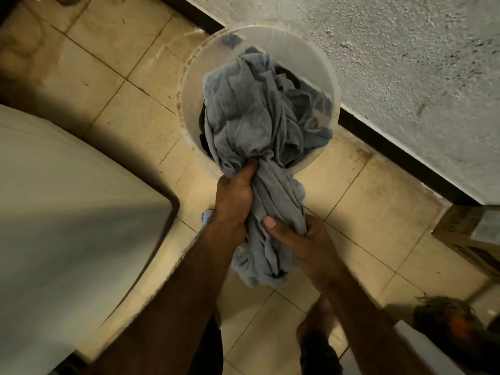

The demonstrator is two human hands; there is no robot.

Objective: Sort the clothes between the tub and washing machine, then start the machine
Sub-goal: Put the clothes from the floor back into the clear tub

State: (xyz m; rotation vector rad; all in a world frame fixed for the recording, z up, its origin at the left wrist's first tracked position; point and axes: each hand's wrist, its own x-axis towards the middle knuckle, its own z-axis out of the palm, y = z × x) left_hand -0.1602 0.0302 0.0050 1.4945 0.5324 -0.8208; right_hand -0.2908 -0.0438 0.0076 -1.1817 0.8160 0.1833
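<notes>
At far left the white washing machine (pixel 67 198) stands with its lid down on a pale raised step. The floor (pixel 113 104) is stained beige tile with dark grout. Over its middle, the left hand (pixel 235 201) and right hand (pixel 303 239) are both clenched tight round a bunched grey garment (pixel 243 117). Its far end trails into the white tub (pixel 189 77), which sits against the wall. Rightward, the wall (pixel 405 63) is rough white plaster above a dark skirting (pixel 392 147). A cardboard box (pixel 470 234) sits at the right edge, its print too blurred to read.
</notes>
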